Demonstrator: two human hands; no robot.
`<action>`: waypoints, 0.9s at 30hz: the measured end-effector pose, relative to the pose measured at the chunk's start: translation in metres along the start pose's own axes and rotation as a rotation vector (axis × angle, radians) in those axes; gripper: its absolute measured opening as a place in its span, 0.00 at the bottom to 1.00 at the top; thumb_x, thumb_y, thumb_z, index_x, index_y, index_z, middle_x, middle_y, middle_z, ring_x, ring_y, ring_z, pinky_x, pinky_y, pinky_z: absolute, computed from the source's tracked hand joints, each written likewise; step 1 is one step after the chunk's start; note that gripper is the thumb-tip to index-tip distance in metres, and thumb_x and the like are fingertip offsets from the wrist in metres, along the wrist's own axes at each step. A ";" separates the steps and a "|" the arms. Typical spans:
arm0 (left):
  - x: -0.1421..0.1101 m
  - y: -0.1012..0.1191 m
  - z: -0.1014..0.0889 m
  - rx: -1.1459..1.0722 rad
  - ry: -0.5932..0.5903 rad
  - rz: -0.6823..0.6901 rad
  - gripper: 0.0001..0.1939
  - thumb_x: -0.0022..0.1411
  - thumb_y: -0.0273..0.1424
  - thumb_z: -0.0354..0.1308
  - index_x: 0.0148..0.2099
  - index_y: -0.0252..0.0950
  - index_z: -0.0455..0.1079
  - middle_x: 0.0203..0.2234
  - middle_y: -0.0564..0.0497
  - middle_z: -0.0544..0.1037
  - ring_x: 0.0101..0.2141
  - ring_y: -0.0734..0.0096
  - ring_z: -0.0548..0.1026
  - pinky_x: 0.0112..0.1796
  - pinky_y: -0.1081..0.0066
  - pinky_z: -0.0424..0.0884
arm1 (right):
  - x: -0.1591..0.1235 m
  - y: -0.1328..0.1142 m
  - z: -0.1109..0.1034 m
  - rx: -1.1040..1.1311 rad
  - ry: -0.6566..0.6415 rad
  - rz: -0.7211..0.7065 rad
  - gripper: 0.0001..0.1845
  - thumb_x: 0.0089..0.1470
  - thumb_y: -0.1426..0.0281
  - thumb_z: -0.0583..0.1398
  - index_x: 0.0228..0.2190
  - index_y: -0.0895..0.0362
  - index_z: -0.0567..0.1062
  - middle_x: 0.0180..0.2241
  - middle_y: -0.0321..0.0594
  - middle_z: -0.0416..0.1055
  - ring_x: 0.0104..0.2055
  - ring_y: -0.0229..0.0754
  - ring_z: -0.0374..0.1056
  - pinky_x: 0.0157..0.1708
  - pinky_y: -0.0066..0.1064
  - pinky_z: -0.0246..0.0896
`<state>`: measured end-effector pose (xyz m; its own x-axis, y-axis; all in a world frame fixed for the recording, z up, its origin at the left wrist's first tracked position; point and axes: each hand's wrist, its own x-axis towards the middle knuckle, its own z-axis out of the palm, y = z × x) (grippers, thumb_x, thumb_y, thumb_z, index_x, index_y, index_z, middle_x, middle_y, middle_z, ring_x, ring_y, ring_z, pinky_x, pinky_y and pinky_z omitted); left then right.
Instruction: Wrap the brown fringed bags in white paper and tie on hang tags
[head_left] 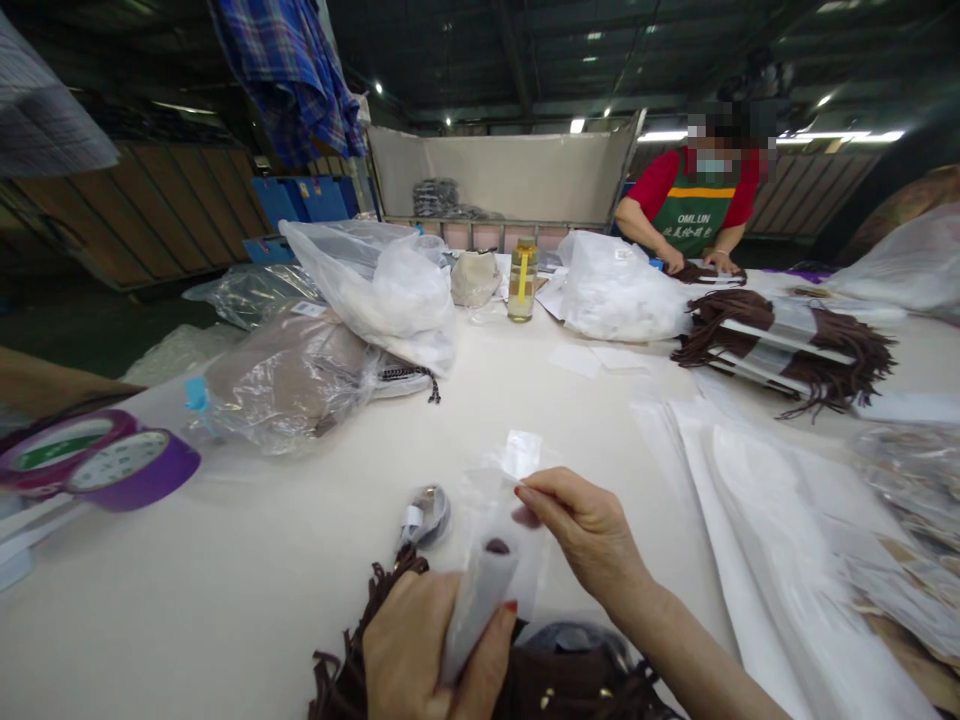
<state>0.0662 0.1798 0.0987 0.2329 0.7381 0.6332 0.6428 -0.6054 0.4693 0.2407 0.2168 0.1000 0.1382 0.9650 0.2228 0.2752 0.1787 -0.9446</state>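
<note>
My left hand [411, 640] is closed around a translucent white wrapping sheet [480, 605], rolled into a tube. Something dark brown shows at the tube's open end; its kind is hidden. Between thumb and fingertips, my right hand [589, 535] pinches the loose far edge of that sheet. Beneath both hands lies a dark brown fringed bag [562, 685] with small gold studs, partly hidden by my left hand. Just beyond it, a metal ring or clasp [433, 512] in clear wrap rests on the white table [315, 560].
Purple tape rolls [142, 470] lie at the left, near a plastic-wrapped beige bag [289, 375]. A bottle [523, 280] stands at the back. White plastic sheets [772, 540] and bundled brown fringed pieces [784, 350] are on the right. A co-worker [690, 205] handles brown pieces across the table.
</note>
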 end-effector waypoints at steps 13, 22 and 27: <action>0.001 0.013 0.013 -0.239 -0.170 -0.247 0.18 0.62 0.33 0.48 0.53 0.32 0.58 0.43 0.41 0.71 0.42 0.59 0.71 0.41 0.59 0.68 | 0.032 -0.024 -0.004 0.377 -0.269 0.567 0.13 0.25 0.72 0.68 0.21 0.61 0.74 0.19 0.34 0.71 0.22 0.34 0.66 0.28 0.28 0.63; -0.018 0.002 0.009 -0.476 -0.056 -0.391 0.28 0.58 0.31 0.55 0.59 0.37 0.53 0.47 0.42 0.71 0.46 0.61 0.70 0.47 0.59 0.67 | 0.034 -0.032 0.003 0.330 -0.061 0.544 0.24 0.25 0.83 0.67 0.31 0.59 0.72 0.33 0.39 0.73 0.28 0.38 0.72 0.35 0.33 0.68; -0.013 0.000 -0.014 -0.504 -0.220 -0.195 0.11 0.55 0.26 0.56 0.42 0.39 0.70 0.37 0.50 0.77 0.43 0.62 0.72 0.52 0.55 0.62 | 0.032 -0.033 0.006 0.285 0.050 0.517 0.28 0.23 0.84 0.66 0.33 0.60 0.71 0.45 0.47 0.68 0.30 0.41 0.73 0.35 0.35 0.69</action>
<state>0.0528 0.1657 0.0990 0.3257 0.8619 0.3886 0.2749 -0.4795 0.8334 0.2302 0.2433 0.1365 0.2326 0.9315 -0.2796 -0.1055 -0.2616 -0.9594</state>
